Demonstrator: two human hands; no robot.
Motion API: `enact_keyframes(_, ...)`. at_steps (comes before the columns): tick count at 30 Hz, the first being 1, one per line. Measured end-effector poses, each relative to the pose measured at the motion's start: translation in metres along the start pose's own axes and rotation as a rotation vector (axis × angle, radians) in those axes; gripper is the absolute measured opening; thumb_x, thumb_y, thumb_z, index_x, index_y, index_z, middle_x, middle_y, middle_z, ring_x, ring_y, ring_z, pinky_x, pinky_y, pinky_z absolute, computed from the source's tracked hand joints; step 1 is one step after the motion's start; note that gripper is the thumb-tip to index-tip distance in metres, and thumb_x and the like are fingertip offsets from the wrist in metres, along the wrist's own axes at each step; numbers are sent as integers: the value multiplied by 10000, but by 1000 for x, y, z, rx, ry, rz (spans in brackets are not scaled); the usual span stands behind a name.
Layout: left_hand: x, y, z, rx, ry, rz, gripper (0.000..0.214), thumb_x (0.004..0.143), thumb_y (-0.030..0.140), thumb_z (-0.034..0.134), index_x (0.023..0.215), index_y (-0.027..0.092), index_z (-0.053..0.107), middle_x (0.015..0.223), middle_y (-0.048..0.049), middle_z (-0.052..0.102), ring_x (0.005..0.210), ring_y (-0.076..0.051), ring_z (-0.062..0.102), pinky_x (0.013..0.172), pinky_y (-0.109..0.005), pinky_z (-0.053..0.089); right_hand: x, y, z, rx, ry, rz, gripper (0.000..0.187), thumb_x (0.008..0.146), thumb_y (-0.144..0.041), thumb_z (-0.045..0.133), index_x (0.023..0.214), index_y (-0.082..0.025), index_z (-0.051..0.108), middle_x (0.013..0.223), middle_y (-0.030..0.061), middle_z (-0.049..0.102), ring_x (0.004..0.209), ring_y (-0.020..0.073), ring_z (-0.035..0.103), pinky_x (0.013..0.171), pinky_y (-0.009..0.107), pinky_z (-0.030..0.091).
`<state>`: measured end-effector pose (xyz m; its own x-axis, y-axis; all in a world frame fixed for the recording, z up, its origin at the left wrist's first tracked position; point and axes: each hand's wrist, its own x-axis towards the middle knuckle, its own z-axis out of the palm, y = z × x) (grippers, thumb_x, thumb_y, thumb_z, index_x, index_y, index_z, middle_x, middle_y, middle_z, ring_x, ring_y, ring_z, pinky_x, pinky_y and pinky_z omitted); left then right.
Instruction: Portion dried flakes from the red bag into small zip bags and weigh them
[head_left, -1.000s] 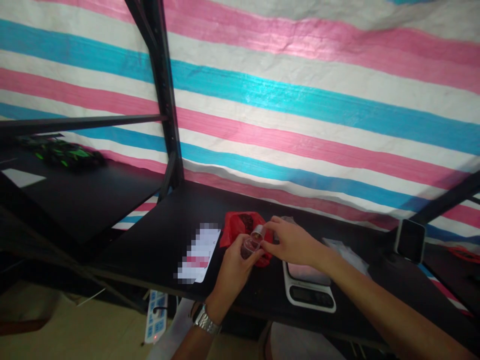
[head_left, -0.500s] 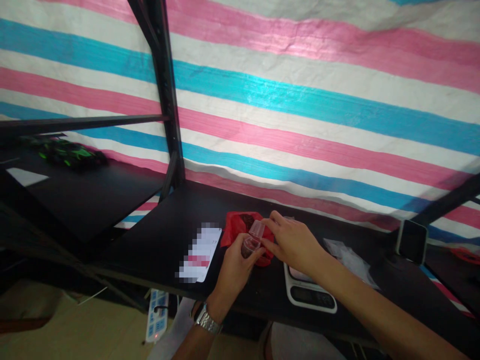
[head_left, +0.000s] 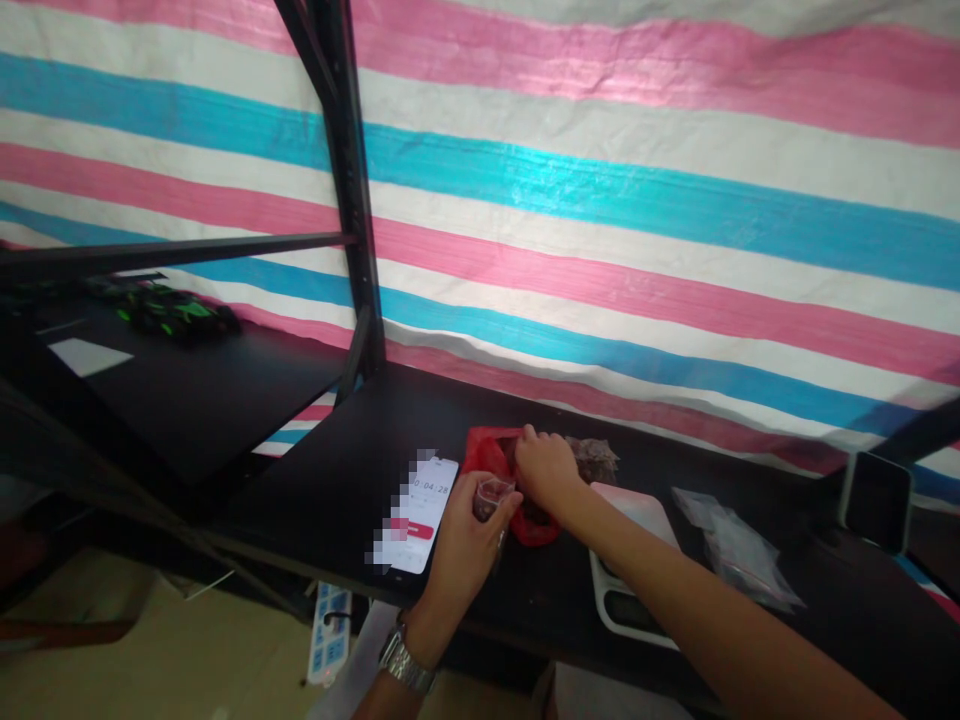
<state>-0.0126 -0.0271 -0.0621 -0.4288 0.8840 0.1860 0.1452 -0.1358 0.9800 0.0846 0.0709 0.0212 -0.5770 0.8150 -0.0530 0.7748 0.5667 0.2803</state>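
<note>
My left hand (head_left: 469, 520) is closed round a small clear plastic bag (head_left: 494, 488) with something dark brown inside; its mouth faces up. Just right of it, my right hand (head_left: 546, 465) reaches down into a red plastic bag (head_left: 486, 452), and its fingertips are hidden there. Dark brown stuff shows in the red bag, too small to name. Behind my right hand lie clear bags with brown contents (head_left: 598, 458). A white kitchen scale (head_left: 626, 615) sits under my right forearm, its display partly covered.
A lit phone (head_left: 424, 515) showing a timer lies left of my hands. Flat clear bags (head_left: 739, 550) lie right of the scale. A dark-screened device (head_left: 876, 502) stands at the right. A green and black toy car (head_left: 176, 312) is on the left shelf. A power strip (head_left: 328, 635) hangs below.
My right hand has left the clear bag's top edge and moved into the red bag. My left hand still holds the clear bag. The view has shifted slightly left.
</note>
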Motion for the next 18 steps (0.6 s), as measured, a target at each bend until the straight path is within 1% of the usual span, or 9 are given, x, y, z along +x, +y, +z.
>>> enact_keyframes(3, 0, 0, 1, 33, 39, 29, 236, 865, 420, 745, 971, 216, 692, 964, -54, 709, 910, -248, 671, 858, -378, 513, 13, 3, 6, -15, 1, 70, 330, 1017, -124, 487, 1195, -38, 750, 1209, 270, 689, 1125, 320, 724, 876, 380, 534)
enact_keyframes(7, 1, -2, 2, 60, 80, 51, 206, 864, 404, 754, 951, 225, 701, 998, -66, 685, 954, -262, 660, 907, -404, 526, 25, 6, 11, -18, 4, 150, 359, 1035, -150, 468, 1226, -18, 743, 1202, 304, 675, 1132, 342, 719, 882, 400, 533)
enact_keyframes(9, 2, -4, 3, 60, 113, 42, 222, 854, 411, 759, 971, 229, 707, 1093, -88, 677, 1062, -284, 656, 981, -429, 519, 30, 4, 13, -12, 4, 163, 368, 1047, -178, 463, 1237, -21, 737, 1206, 307, 670, 1130, 340, 720, 881, 397, 535)
enact_keyframes(11, 3, -5, 3, 60, 161, 28, 261, 847, 434, 759, 1001, 228, 713, 1244, -117, 651, 1235, -314, 611, 1079, -455, 479, 34, 2, 13, -2, 4, 153, 379, 1056, -181, 440, 1247, -27, 728, 1224, 302, 664, 1131, 331, 722, 881, 390, 540)
enact_keyframes(12, 4, -5, 4, 57, 172, 21, 277, 849, 448, 753, 1008, 224, 715, 1286, -126, 641, 1288, -323, 587, 1108, -461, 459, 35, 1, 13, 4, 5, 140, 383, 1057, -170, 424, 1255, -32, 721, 1240, 296, 660, 1132, 322, 724, 881, 383, 543)
enact_keyframes(13, 4, -5, 4, 45, 161, 6, 289, 859, 463, 739, 1010, 218, 714, 1279, -129, 652, 1286, -323, 591, 1106, -460, 459, 36, 1, 12, 9, 6, 123, 384, 1056, -157, 412, 1266, -41, 713, 1259, 287, 656, 1132, 311, 727, 880, 374, 546)
enact_keyframes(14, 5, -5, 3, 19, 122, -19, 301, 875, 479, 720, 1012, 211, 709, 1223, -126, 681, 1226, -313, 624, 1069, -449, 481, 37, 2, 12, 16, 8, 101, 383, 1053, -152, 409, 1278, -51, 703, 1280, 275, 651, 1131, 300, 730, 877, 365, 548)
enact_keyframes(16, 6, -4, 3, -65, -2, -83, 335, 915, 514, 674, 1021, 196, 693, 1030, -94, 731, 997, -265, 687, 919, -397, 534, 37, 7, 10, 26, 8, 50, 366, 1049, -185, 443, 1299, -71, 685, 1315, 250, 642, 1121, 288, 737, 867, 349, 555)
enact_keyframes(18, 7, -2, 2, -137, -98, -131, 370, 940, 545, 644, 1022, 186, 686, 891, -60, 736, 823, -219, 678, 780, -340, 535, 34, 14, 8, 34, 5, -1, 366, 1042, -270, 502, 1300, -81, 680, 1331, 234, 638, 1101, 294, 744, 857, 351, 563)
